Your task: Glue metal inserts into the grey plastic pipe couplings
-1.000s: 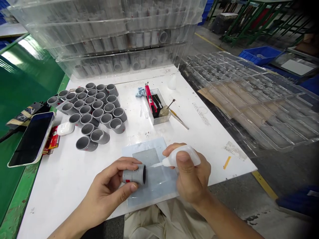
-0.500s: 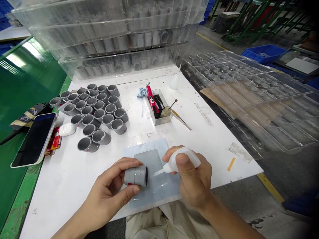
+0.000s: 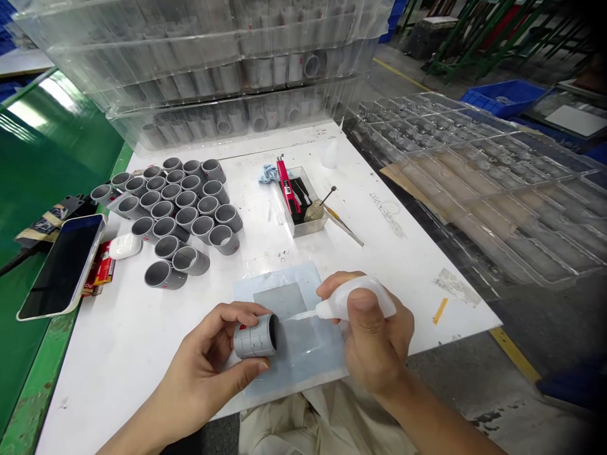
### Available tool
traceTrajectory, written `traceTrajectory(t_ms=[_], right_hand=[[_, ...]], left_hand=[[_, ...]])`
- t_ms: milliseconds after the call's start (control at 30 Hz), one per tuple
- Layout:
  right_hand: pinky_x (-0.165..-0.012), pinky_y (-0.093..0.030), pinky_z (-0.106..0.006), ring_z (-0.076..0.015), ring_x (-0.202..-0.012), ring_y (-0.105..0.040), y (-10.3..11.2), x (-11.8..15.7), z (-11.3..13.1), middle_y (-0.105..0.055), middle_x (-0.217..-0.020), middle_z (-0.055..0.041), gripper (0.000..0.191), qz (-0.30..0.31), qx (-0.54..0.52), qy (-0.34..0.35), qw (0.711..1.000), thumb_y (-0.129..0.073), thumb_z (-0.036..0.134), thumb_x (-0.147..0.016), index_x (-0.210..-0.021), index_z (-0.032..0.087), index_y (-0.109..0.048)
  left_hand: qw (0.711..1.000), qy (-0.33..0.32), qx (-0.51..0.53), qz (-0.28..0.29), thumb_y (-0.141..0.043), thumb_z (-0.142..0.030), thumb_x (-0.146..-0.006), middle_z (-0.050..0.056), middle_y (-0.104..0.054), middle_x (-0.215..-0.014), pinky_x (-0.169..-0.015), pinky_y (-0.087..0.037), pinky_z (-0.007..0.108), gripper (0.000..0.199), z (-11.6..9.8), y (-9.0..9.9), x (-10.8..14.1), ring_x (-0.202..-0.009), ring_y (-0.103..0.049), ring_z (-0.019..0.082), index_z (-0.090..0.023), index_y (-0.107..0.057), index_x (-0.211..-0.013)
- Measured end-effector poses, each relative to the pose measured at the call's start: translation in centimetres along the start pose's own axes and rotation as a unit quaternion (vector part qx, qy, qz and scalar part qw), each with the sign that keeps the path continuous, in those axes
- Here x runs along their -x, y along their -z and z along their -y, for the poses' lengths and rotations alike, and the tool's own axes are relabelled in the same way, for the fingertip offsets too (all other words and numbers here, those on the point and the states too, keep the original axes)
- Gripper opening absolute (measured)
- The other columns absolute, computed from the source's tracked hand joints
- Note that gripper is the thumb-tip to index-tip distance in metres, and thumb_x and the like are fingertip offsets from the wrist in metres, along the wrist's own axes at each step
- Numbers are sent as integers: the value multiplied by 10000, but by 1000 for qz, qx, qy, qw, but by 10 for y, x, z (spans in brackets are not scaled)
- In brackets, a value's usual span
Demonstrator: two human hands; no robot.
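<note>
Grasped in the left hand (image 3: 208, 360), between thumb below and fingers above: a grey tube (image 3: 253, 340), over the left part of a blue mat (image 3: 308, 360). Long axis nearly level, from 9 to 3 o'clock, with a slight rise at the right end; dark open mouth towards 3 o'clock. Red mark on top, near the fingertips.

At 3 o'clock from the tube, the right hand (image 3: 377, 347), wrapped around a white bottle (image 3: 339, 303). Nozzle (image 3: 303, 315) pointing back to 9 o'clock, tip just beside the tube's mouth; impossible to tell whether touching.

Farther out from the tube, on a white table (image 3: 389, 272): at 11 o'clock, a cluster of upright grey tubes (image 3: 228, 245); at 10, a white case (image 3: 124, 246); between 9 and 10, a phone (image 3: 61, 268); towards 1, a small tray (image 3: 310, 230) with a red cutter (image 3: 287, 189) and a jar (image 3: 313, 212); between 1 and 2, tweezers (image 3: 348, 232). Near 12, behind everything, stacked clear boxes (image 3: 227, 104).
</note>
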State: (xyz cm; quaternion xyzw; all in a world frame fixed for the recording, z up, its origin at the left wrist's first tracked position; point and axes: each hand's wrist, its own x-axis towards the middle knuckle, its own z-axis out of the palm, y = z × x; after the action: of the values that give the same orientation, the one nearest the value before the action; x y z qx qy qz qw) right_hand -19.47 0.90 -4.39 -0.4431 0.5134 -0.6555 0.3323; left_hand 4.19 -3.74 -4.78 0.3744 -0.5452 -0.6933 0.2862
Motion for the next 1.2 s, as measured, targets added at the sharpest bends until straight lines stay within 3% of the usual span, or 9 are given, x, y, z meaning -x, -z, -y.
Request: traceTrajectory(t_ms=[233, 533, 867, 1000, 1200], right_hand=[[-588, -460, -311, -171, -628, -543, -1, 3, -4, -664, -778, -7, 341, -6, -10, 9, 1000, -615, 503, -1119, -988, 255, -809], [-589, -476, -306, -170, -596, -528, -3, -1, 1, -599, -682, 10, 374, 3, 19, -1, 1000, -610, 513, -1121, -939, 242, -793], [-553, -465, -300, -172, -597, -540, -2, 0, 0, -679, -766, -21, 383, 19, 7, -21, 1000, -648, 500, -1095, -872, 219, -781], [-539, -452, -294, -166, -562, -526, -1, 0, 1, -611, -665, 1, 400, 33, -5, -40, 999, -656, 520, -1086, -857, 220, -786], [-526, -429, -274, -151, -570, -550, 0, 0, 2, -636, -682, 6, 419, 20, -19, -44, 999, -636, 551, -1094, -869, 229, -784]], left_hand=[[1000, 10, 2, -17, -863, -120, -888, 70, -723, -1303, -886, -558, 230, 286, -3, -3, 1, -1118, -656, 196, -283, -713, -1069], [999, 21, -1, -44, -878, -98, -844, 87, -735, -1313, -846, -554, 239, 281, -6, -5, 1, -1071, -669, 204, -262, -717, -1006], [998, 17, -9, -55, -851, -75, -845, 100, -729, -1317, -759, -542, 245, 262, -7, -7, 2, -1120, -653, 238, -258, -705, -964], [998, 8, -14, -55, -849, -62, -843, 98, -726, -1316, -774, -533, 247, 257, -6, -7, 2, -1124, -653, 235, -256, -716, -948], [999, -23, -9, -44, -867, -79, -845, 94, -722, -1282, -847, -521, 264, 211, -9, -7, 1, -1181, -624, 246, -257, -755, -869]])
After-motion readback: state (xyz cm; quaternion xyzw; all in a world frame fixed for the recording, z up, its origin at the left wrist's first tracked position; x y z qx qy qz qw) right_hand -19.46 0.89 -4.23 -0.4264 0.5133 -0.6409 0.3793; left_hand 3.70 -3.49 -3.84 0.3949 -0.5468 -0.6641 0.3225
